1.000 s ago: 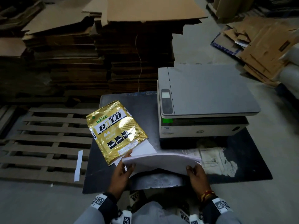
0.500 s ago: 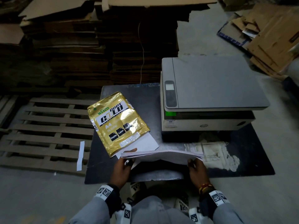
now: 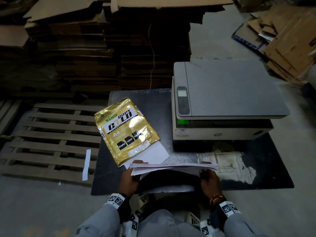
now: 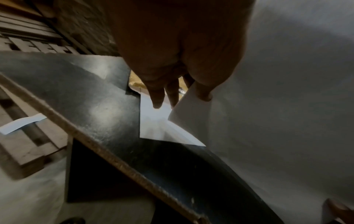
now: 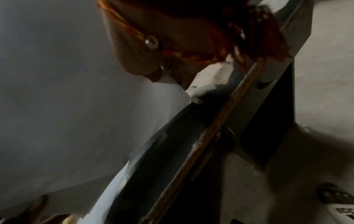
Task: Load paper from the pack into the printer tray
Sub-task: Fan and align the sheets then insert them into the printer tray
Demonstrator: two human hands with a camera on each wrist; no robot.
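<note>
- One sheaf of paper [image 3: 172, 165] is out of the gold pack [image 3: 126, 130]; more sheets poke from the pack's open end.
- Its ends are pinched by the left grip [image 3: 130, 178] and the right grip [image 3: 209, 180], and it bows between them over the counter [image 3: 153, 106].
- Nothing is loaded yet: the printer [image 3: 222, 100] stands beyond, apart from the sheaf, and its tray looks closed, though the dimness hides it.

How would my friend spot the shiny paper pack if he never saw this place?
Find the grey printer on the black table. Left of it on that table lies the paper pack, white sheets poking from its near end. It is the only shiny gold thing; the stack in the left hand and right hand is plain white.
</note>
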